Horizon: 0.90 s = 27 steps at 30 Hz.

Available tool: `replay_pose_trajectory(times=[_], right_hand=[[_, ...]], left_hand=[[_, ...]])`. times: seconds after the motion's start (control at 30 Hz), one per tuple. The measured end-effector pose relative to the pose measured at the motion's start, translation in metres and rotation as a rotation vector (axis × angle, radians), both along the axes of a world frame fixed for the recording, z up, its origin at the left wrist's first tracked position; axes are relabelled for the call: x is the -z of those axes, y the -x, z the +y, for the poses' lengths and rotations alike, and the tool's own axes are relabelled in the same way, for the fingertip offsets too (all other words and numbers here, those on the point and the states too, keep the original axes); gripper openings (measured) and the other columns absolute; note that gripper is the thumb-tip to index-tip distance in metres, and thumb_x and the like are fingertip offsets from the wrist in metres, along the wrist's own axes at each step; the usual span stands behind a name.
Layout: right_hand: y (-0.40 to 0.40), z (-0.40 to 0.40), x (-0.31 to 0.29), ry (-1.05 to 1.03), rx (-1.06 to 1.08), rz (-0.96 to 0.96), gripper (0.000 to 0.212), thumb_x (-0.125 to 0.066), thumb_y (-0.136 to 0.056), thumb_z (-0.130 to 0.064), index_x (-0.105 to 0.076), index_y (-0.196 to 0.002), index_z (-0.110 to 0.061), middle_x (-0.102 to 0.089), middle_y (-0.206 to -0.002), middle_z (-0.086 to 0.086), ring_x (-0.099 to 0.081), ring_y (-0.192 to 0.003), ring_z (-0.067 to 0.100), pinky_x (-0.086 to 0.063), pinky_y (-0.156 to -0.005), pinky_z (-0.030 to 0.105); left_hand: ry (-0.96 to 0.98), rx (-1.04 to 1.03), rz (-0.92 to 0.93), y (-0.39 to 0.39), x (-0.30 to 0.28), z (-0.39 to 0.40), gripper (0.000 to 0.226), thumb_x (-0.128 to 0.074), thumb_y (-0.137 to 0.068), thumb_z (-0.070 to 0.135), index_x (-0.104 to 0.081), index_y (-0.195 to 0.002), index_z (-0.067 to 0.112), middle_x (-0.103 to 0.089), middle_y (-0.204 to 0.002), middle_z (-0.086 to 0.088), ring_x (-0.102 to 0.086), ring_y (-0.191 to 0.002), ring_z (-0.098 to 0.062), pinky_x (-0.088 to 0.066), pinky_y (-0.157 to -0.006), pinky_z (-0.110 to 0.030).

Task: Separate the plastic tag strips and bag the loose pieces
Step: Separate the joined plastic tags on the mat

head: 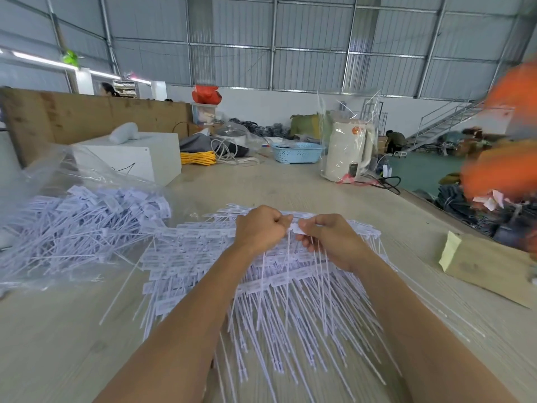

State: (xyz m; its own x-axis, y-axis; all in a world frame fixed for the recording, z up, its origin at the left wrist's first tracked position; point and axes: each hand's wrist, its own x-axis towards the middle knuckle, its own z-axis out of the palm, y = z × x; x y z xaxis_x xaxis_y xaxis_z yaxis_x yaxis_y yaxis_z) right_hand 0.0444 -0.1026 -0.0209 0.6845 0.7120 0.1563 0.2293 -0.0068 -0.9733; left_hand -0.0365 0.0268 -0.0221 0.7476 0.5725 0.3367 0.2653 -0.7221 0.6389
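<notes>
**Tag strips half sorted, separation under way**

Corrugated metal walls and a steel staircase close off a large hall, and a pale wooden worktop (290,181) fills the foreground. A broad heap of joined tag strips (203,257) is spread across the middle of the worktop, with the long thin tails fanned toward the near edge. Above the heap, one strip (295,228) is held between both hands. The left hand (258,228) is curled into a fist around one end of it, and the right hand (325,237) has it pinched between thumb and fingertips, so a pull-apart appears to be in progress. Toward the left edge, a clear plastic bag (58,170) lies open, and a large pile of loose pieces (87,216) is gathered in and around its mouth; how much of the pile lies inside cannot be told. A white kettle (347,149) and a blue basket (296,152) are set toward the far edge, and a cardboard box (491,266) stands at the right edge. A good share of the work is judged done, yet the heap left to separate is at least as large
</notes>
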Motion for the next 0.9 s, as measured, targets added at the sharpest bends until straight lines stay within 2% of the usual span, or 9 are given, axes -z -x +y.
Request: replay_pose_trajectory(times=[0.13, 0.2, 0.27, 0.43, 0.53, 0.63, 0.73, 0.8, 0.9], right_hand=[[0.0, -0.002, 0.0, 0.043, 0.016, -0.055, 0.016, -0.059, -0.092, -0.011, -0.062, -0.08, -0.001, -0.059, -0.063, 0.011, -0.049, -0.048, 0.014, -0.043, -0.048, 0.021], [0.003, 0.0, 0.0, 0.073, 0.082, -0.154, 0.014, -0.06, -0.091, -0.011, -0.06, -0.082, 0.0, -0.056, -0.059, 0.008, -0.049, -0.043, 0.013, -0.044, -0.048, 0.024], [0.006, 0.004, 0.001, 0.075, 0.141, -0.268, 0.015, -0.06, -0.09, -0.009, -0.059, -0.076, -0.004, -0.054, -0.055, 0.005, -0.049, -0.036, 0.009, -0.045, -0.047, 0.025], [0.005, 0.009, 0.003, 0.029, 0.211, -0.398, 0.02, -0.061, -0.089, -0.004, -0.059, -0.07, -0.01, -0.051, -0.056, 0.0, -0.051, -0.034, 0.003, -0.046, -0.04, 0.02], [0.004, 0.011, 0.005, 0.018, 0.245, -0.582, 0.013, -0.06, -0.087, 0.0, -0.062, -0.075, -0.006, -0.056, -0.062, 0.001, -0.055, -0.047, 0.007, -0.046, -0.048, 0.017], [0.004, 0.012, 0.005, 0.001, 0.251, -0.849, 0.008, -0.061, -0.085, 0.001, -0.064, -0.078, 0.002, -0.062, -0.076, 0.011, -0.051, -0.067, 0.017, -0.033, -0.056, 0.013], [0.002, 0.01, 0.003, -0.023, 0.306, -0.936, 0.009, -0.061, -0.086, 0.001, -0.064, -0.079, 0.005, -0.063, -0.077, 0.015, -0.051, -0.067, 0.018, -0.033, -0.057, 0.017], [-0.011, -0.003, -0.004, -0.065, 0.479, -0.736, 0.008, -0.058, -0.088, 0.001, -0.065, -0.083, 0.002, -0.062, -0.076, 0.011, -0.051, -0.062, 0.015, -0.035, -0.051, 0.011], [-0.04, -0.035, -0.017, -0.373, 0.573, 0.099, 0.012, -0.059, -0.088, -0.002, -0.059, -0.076, -0.004, -0.052, -0.066, 0.006, -0.045, -0.045, 0.009, -0.034, -0.036, 0.015]], left_hand=[[0.018, 0.046, 0.006, -0.001, 0.002, 0.0, 0.056, -0.054, -0.093, 0.04, -0.033, -0.045, 0.018, -0.03, -0.038, 0.007, -0.036, -0.043, -0.013, -0.043, -0.093, -0.047], [0.075, 0.062, -0.013, -0.003, 0.004, 0.001, 0.058, -0.055, -0.092, 0.039, -0.031, -0.044, 0.019, -0.026, -0.034, 0.008, -0.031, -0.04, -0.014, -0.044, -0.075, -0.038], [0.148, 0.076, -0.038, -0.005, 0.004, 0.003, 0.06, -0.058, -0.092, 0.036, -0.031, -0.042, 0.019, -0.024, -0.029, 0.009, -0.029, -0.038, -0.014, -0.033, -0.062, -0.03], [0.292, 0.104, -0.092, -0.007, 0.003, 0.005, 0.058, -0.061, -0.091, 0.03, -0.033, -0.041, 0.02, -0.027, -0.032, 0.008, -0.026, -0.033, -0.012, -0.024, -0.055, -0.028], [0.353, 0.111, -0.116, -0.007, 0.002, 0.007, 0.057, -0.063, -0.089, 0.025, -0.033, -0.04, 0.02, -0.028, -0.036, 0.005, -0.025, -0.035, -0.013, -0.021, -0.052, -0.028], [0.401, 0.142, -0.127, -0.005, -0.001, 0.007, 0.055, -0.064, -0.086, 0.019, -0.033, -0.04, 0.019, -0.026, -0.036, 0.006, -0.022, -0.032, -0.01, -0.018, -0.05, -0.027], [0.381, 0.148, -0.127, -0.006, -0.005, 0.005, 0.052, -0.063, -0.085, 0.019, -0.034, -0.042, 0.018, -0.025, -0.035, 0.008, -0.023, -0.032, -0.01, -0.019, -0.051, -0.027], [0.347, 0.128, -0.09, -0.006, -0.004, 0.007, 0.053, -0.064, -0.085, 0.021, -0.033, -0.043, 0.019, -0.024, -0.035, 0.008, -0.024, -0.034, -0.012, -0.021, -0.054, -0.027], [0.305, 0.053, -0.069, -0.004, 0.003, 0.014, 0.056, -0.062, -0.09, 0.031, -0.033, -0.043, 0.019, -0.028, -0.031, 0.008, -0.041, -0.042, -0.02, -0.033, -0.063, -0.028]])
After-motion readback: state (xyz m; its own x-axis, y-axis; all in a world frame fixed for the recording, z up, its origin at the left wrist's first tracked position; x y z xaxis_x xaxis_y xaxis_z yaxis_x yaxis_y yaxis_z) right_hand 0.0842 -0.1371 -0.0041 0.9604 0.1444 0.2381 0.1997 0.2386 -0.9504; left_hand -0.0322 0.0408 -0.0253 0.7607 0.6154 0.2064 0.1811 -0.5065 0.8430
